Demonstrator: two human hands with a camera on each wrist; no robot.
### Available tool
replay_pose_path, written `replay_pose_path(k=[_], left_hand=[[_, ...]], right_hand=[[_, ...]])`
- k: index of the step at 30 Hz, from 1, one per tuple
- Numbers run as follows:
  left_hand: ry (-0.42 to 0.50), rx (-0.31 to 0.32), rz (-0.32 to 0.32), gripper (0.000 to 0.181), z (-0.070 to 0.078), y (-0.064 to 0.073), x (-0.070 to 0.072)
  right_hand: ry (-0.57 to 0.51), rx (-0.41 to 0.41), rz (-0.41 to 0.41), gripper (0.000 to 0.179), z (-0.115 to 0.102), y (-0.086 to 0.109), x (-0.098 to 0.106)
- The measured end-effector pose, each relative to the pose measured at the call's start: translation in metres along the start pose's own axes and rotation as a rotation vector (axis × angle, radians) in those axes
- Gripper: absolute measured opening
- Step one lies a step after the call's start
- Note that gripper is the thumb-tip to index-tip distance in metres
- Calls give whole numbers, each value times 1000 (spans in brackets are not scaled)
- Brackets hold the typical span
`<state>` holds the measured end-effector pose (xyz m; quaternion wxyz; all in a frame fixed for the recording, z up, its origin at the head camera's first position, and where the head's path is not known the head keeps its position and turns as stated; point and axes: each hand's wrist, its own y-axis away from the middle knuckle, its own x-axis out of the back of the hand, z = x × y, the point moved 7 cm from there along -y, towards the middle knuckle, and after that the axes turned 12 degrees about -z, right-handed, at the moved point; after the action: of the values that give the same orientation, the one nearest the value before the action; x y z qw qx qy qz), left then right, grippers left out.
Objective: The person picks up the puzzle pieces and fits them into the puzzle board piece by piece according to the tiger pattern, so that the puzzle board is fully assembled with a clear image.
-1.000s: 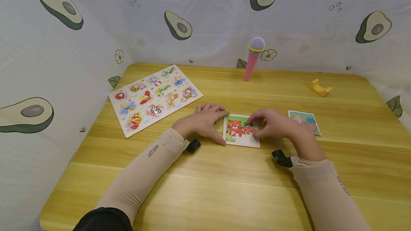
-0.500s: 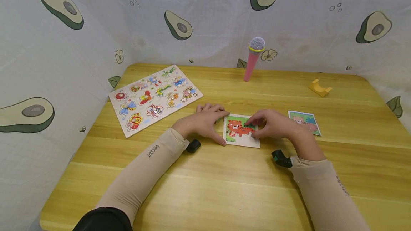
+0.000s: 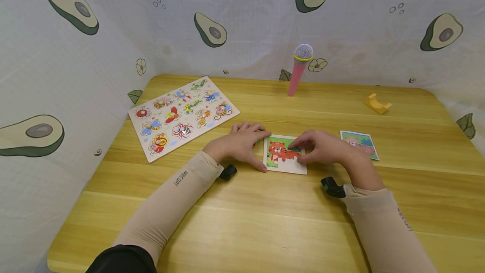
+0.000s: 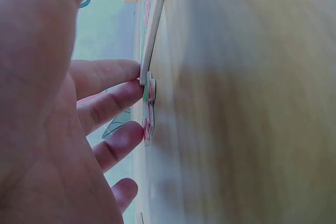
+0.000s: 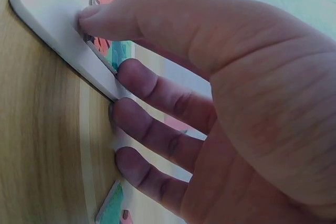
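Observation:
A small jigsaw puzzle board lies flat, with a red tiger picture in its upper and left parts and bare white along the lower right. My left hand rests at its left edge, thumb near the lower corner and index finger at the upper one. Beside that corner, under the left fingers, loose puzzle pieces show in the left wrist view. My right hand pinches a red and green puzzle piece between thumb and index finger, against the tiger's body; the fingers partly cover it.
A wooden insect peg puzzle lies back left. At the back stands a pink toy microphone. A yellow curved block sits back right, and a tiger picture card lies partly behind my right hand on the wooden table.
My right hand has shifted the puzzle piece slightly left against the tiger's body, closing the gap seen a second ago. Since half a second ago it has hardly moved. My left hand stays still.

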<state>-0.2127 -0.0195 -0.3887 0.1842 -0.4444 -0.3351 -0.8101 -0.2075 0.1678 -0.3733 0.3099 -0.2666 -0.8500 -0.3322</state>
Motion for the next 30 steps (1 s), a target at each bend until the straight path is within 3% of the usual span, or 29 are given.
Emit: replay_pose_path(k=[20,30], left_hand=[[2,3,-2,107,0,-1,1],[5,4,-6,108,-1,-1,-1]], right_hand=[[16,-10,45,18,-4,-3,0],[9,-30,26,27,-1,-4,-1]])
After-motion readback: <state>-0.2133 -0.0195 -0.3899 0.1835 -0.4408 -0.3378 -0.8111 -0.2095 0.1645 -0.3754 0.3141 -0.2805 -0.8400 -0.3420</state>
